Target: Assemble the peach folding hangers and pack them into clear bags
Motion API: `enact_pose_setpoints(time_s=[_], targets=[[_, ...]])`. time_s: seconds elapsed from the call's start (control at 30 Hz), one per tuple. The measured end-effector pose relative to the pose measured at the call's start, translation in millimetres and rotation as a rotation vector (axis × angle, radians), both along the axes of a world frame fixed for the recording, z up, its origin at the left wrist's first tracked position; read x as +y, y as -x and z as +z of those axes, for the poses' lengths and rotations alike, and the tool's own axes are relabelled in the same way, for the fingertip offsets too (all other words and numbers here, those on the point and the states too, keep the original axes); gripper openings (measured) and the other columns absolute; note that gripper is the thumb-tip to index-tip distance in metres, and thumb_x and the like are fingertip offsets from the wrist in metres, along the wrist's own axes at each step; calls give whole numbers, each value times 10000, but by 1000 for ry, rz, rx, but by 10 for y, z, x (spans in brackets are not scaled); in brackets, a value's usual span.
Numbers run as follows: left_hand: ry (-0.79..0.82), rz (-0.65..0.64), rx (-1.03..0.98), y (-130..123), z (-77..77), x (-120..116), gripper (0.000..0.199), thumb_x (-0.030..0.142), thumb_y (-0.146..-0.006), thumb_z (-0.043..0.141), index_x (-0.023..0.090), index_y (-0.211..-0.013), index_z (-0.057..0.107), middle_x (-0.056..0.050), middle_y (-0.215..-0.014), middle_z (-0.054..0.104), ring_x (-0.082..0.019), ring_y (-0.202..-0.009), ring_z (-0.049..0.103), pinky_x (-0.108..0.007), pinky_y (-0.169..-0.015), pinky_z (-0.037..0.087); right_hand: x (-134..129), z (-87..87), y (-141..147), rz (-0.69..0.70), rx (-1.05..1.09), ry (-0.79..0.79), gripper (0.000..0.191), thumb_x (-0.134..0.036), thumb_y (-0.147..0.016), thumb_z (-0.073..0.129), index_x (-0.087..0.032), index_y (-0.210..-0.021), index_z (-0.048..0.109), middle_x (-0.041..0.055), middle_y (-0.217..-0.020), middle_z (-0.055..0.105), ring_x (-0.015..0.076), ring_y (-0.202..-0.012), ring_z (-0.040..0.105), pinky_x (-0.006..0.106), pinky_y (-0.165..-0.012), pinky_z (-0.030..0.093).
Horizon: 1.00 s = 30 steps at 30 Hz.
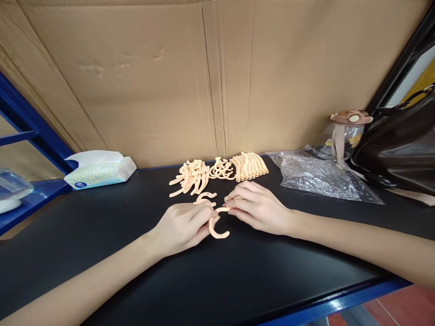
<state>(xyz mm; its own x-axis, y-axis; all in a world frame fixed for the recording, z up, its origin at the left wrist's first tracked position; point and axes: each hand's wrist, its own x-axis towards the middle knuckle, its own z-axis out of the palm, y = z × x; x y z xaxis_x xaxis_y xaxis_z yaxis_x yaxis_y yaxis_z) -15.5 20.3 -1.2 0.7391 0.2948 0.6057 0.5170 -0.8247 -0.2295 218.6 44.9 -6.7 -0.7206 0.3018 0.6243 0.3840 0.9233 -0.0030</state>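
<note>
A peach-coloured C-shaped piece (219, 235) is held between both hands, its open side facing right. My left hand (185, 226) pinches its left side, and the fingertips of my right hand (260, 208) close on its upper end. Just behind my left hand lie loose curved pieces (207, 195), partly covered by the fingers. Farther back are a heap of curved strips (190, 177), a small pile of hook-like pieces (221, 168) and a neat row of long strips (249, 166). A small end of another piece shows beside my right fingertips.
On the black table (136, 280), a tissue pack (100, 170) stands at the back left. Crumpled clear plastic bags (316, 176) lie at the right, near a strapped bottle (350, 131) and a dark bag (401, 145). Cardboard (152, 81) walls off the back.
</note>
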Motion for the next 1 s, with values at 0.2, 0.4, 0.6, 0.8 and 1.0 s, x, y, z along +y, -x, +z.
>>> enact_pose_setpoints(time_s=[0.2,0.4,0.6,0.8,1.0], targets=[[80,122,-45,-18,29,-1,199,368,-910,520,173,-947,528,26,-743,643,-67,-461,536,-182,-469,418,-2,-26,-12,-112,36,32,221,-264,-954,463,-162,-913,654,58,-873,631,177,-841,508,326,-769,411],[17,171,0,-36,41,-3,269,445,-907,522,186,-912,595,8,-834,680,-52,-440,524,-180,-447,383,-14,-26,-4,-173,44,40,233,-277,-949,470,-165,-855,650,26,-737,581,162,-755,469,305,-741,354],[-12,187,25,-30,1,15,304,479,-898,533,192,-869,629,10,-858,681,-57,-457,534,-190,-452,370,-3,-19,26,-145,66,104,178,-261,-891,549,-176,-746,605,-19,-645,572,131,-667,484,291,-755,338],[38,225,10,-46,19,19,224,356,-952,476,190,-873,605,21,-847,656,-54,-457,508,-192,-436,338,6,-25,10,-146,101,193,187,-319,-881,561,-188,-755,518,-38,-624,551,118,-622,503,297,-774,368],[161,225,-13,-17,36,28,279,328,-1000,362,180,-921,585,1,-895,655,-61,-566,588,-166,-478,397,-4,1,-27,-1,30,205,226,-343,-928,500,-190,-1094,497,44,-947,618,160,-853,559,315,-809,415]])
